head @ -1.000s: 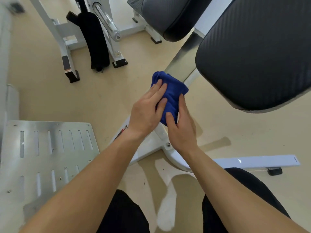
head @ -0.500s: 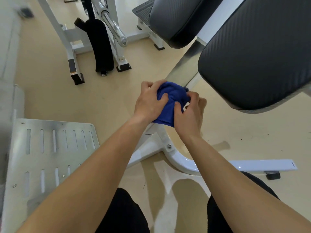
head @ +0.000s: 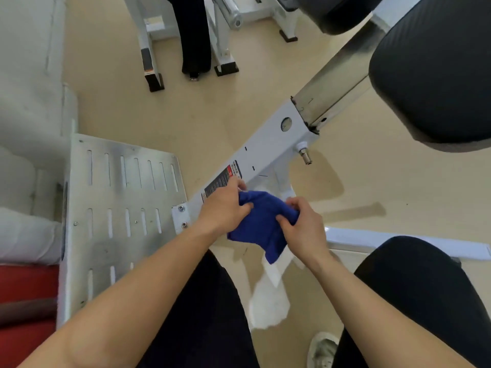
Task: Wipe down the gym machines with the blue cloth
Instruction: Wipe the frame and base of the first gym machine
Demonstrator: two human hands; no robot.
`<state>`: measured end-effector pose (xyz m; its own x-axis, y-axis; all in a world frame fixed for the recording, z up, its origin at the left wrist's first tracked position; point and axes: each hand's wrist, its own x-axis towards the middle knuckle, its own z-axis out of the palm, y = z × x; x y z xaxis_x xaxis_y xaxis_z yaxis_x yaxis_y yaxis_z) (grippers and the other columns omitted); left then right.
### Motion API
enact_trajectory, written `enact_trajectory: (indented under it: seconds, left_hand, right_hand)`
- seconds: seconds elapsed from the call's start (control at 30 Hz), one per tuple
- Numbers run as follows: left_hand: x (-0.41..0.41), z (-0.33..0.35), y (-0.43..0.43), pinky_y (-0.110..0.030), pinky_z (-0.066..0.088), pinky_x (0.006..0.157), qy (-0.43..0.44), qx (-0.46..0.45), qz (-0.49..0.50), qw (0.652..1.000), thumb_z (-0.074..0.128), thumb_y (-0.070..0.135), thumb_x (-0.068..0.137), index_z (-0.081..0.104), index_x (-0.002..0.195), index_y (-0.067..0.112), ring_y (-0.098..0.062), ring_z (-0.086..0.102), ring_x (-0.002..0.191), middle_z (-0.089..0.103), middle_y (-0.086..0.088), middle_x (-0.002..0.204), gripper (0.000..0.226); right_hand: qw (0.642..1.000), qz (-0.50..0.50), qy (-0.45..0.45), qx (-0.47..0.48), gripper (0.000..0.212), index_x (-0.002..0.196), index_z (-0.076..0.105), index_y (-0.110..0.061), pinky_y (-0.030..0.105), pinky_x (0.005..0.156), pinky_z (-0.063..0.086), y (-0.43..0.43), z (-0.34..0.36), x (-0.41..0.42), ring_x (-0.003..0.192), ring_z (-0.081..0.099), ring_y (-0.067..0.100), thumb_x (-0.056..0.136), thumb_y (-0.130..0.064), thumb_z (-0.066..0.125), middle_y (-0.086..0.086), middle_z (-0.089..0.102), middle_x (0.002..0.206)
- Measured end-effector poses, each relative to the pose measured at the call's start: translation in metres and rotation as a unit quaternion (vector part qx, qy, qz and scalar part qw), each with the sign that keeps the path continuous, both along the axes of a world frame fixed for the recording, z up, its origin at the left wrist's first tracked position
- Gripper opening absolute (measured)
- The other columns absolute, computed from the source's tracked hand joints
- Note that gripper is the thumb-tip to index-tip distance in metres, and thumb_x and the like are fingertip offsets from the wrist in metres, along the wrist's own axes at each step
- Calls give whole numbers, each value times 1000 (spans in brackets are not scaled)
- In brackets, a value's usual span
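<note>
The blue cloth (head: 261,224) is bunched between both hands, low in the middle of the view, with a corner hanging down. My left hand (head: 223,208) grips its left edge and my right hand (head: 303,227) pinches its right edge. Both hands hover just in front of the white frame beam (head: 268,144) of the gym machine, near its black and red warning label (head: 223,181). The beam rises diagonally to a steel post (head: 332,86) under a black padded seat (head: 435,75).
A slotted metal footplate (head: 119,208) lies to the left, bolted to the beam. A knob pin (head: 305,155) sticks out of the beam. Another white machine frame (head: 148,49) with a black pad (head: 194,35) stands on the beige floor at the back. My knees are below.
Both hands have drawn the cloth down off the steel post toward the lower end of the beam. The view has tilted down and left, showing more of the footplate.
</note>
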<state>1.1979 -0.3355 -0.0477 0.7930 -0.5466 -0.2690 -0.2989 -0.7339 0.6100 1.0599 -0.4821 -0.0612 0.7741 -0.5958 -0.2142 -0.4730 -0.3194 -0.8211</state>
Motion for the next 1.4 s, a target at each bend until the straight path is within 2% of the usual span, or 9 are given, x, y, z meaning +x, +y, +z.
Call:
enact_trajectory:
  seconds: [0.27, 0.53, 0.63, 0.73, 0.9, 1.0, 1.13, 1.23, 1.4]
  left_hand:
    - [-4, -75, 3, -34, 46, 69, 61, 189, -67, 978, 61, 30, 88, 53, 96, 24, -23, 57, 86, 59, 1, 94, 13]
    - [-23, -155, 11, -37, 50, 71, 189, 186, 2, 964, 50, 20, 95, 57, 119, 13, -27, 63, 89, 67, -10, 106, 26]
    - [-31, -183, 24, -41, 59, 74, 273, 92, 145, 946, 48, 15, 94, 58, 112, 11, -29, 71, 79, 70, -13, 96, 21]
    - [-25, -208, 30, -33, 52, 60, 245, -40, 309, 918, 56, 17, 92, 55, 91, 15, -25, 62, 65, 65, -9, 80, 2]
    - [-18, -230, 1, -26, 52, 56, 175, -259, 544, 779, 66, 17, 89, 45, 94, 24, -8, 66, 59, 59, 3, 84, 22]
    - [-34, -243, -8, -24, 48, 74, 87, -200, 472, 854, 58, 14, 90, 46, 91, 31, 2, 60, 79, 58, 9, 94, 20]
    - [-50, -262, -15, -27, 35, 107, -33, -37, 252, 966, 48, 6, 96, 39, 142, 14, -17, 38, 130, 28, -10, 153, 47]
    - [-53, -266, -19, -38, 34, 112, -66, 10, 248, 967, 42, 6, 99, 1, 151, 30, -28, 32, 141, 6, -7, 164, 70]
    - [-66, -281, -7, -42, 28, 119, -160, 76, 142, 974, 52, 4, 91, 12, 155, 3, -30, 19, 147, -1, -12, 164, 75]
  right_hand:
    - [993, 34, 96, 62, 21, 86, 58, -32, 21, 61, 45, -12, -85, 20, 75, 64, 3, 80, -17, 72, -13, 67, 81]
    - [984, 88, 146, 55, 28, 105, 51, -15, 29, 63, 50, -19, -160, 54, 82, 64, 17, 81, -6, 61, 2, 66, 91]
    - [977, 140, 151, 48, 26, 103, 54, -18, 35, 75, 53, -11, -182, 72, 85, 63, 19, 82, -6, 63, -6, 63, 87]
    - [984, 121, 119, 53, 23, 103, 56, -23, 32, 74, 55, -7, -197, 100, 83, 64, 11, 86, -13, 68, -10, 63, 88]
    - [998, 43, 31, 24, 35, 106, 41, -23, 23, 70, 50, -2, -212, 133, 85, 63, 12, 84, -13, 66, -5, 60, 98]
    - [994, 95, -2, -53, 26, 101, 44, -13, 15, 72, 43, 3, -220, 127, 89, 57, 21, 83, 1, 55, 4, 54, 104]
    - [935, 251, 32, -248, 36, 127, 57, 1, 40, 107, 37, 6, -235, 103, 130, 42, 37, 93, -4, 48, 22, 35, 151]
    - [869, 322, 62, -371, 49, 147, 36, 6, 50, 120, 18, 10, -243, 94, 149, 13, 45, 103, -15, 38, 24, 9, 163]
    - [802, 445, 105, -385, 71, 160, 0, -16, 47, 125, 2, 7, -261, 91, 153, -9, 29, 102, -36, 35, 14, -7, 166]
